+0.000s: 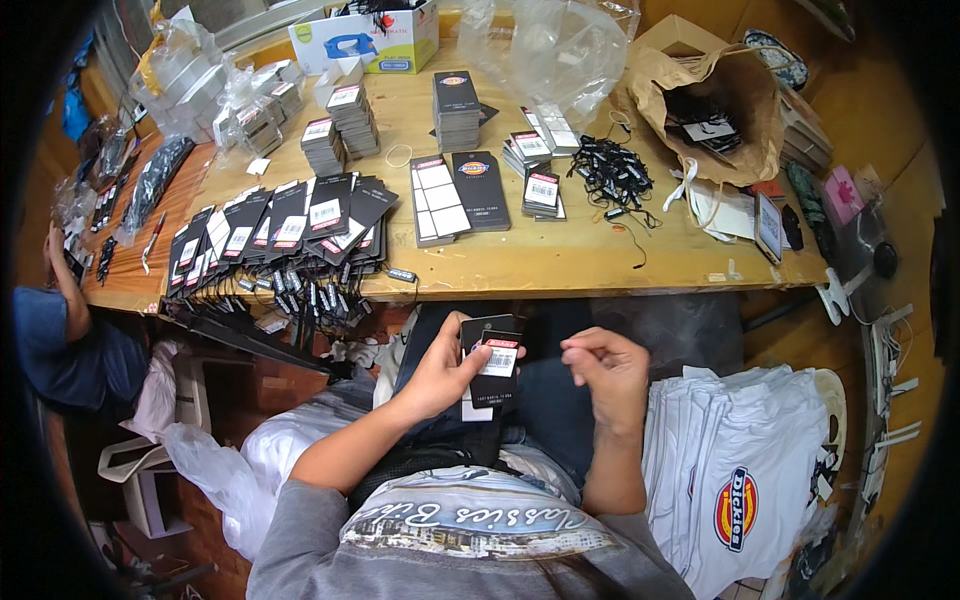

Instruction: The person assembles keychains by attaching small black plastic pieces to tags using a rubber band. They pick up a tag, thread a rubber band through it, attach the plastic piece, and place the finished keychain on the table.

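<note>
My left hand [447,366] is closed on a few black hang tags [493,392] above my lap. The thumb presses a smaller barcode tag [499,354] with a white label and red strip onto the larger black ones. To the right, apart from the tags, hangs my right hand [610,375], thumb and fingertips pinched together; anything between them is too small to make out. On the table ahead lie a fanned heap of strung black tags [290,228], a pile of loose black tag strings [608,172] and stacks of small barcode tags [541,193].
A tall stack of black tags [457,112] and a brown paper bag [735,90] stand on the wooden table [500,272]. Folded white shirts [700,450] are piled at my right. A phone [768,228] leans near the right edge. Another person's sleeve [75,340] shows at left.
</note>
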{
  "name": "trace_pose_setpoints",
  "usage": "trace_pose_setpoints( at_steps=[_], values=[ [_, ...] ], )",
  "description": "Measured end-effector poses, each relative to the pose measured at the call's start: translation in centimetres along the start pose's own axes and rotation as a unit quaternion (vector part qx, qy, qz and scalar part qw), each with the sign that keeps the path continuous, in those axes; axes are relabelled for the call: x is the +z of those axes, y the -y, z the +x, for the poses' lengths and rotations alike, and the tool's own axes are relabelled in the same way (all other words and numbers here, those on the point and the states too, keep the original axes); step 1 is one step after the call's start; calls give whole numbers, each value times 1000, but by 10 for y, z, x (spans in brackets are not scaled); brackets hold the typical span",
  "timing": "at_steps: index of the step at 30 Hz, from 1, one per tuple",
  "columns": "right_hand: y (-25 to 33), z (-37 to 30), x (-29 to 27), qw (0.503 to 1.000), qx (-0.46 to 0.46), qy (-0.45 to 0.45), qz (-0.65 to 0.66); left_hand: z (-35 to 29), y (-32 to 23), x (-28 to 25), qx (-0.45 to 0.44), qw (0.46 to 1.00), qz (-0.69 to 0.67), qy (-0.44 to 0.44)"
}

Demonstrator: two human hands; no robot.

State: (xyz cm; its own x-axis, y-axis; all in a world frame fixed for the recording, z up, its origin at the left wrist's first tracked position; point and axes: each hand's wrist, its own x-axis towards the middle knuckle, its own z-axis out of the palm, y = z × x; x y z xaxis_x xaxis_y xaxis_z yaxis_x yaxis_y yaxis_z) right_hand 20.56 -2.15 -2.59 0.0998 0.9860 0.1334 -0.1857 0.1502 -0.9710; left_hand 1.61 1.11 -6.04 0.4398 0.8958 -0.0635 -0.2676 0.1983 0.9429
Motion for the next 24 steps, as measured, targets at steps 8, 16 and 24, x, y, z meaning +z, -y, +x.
trace_pose_setpoints(
  at_steps=[8,16,24],
  values=[
    [-26,-3,31,1000,-22,14,-12,-8,-16,16,196,933,267,-142],
    [-27,-2,28,988,74,50,125,-12,-22,15,276,890,352,-92],
    [-27,-1,28,982,85,85,149,-12,-23,9,379,809,448,-33]
  ],
)
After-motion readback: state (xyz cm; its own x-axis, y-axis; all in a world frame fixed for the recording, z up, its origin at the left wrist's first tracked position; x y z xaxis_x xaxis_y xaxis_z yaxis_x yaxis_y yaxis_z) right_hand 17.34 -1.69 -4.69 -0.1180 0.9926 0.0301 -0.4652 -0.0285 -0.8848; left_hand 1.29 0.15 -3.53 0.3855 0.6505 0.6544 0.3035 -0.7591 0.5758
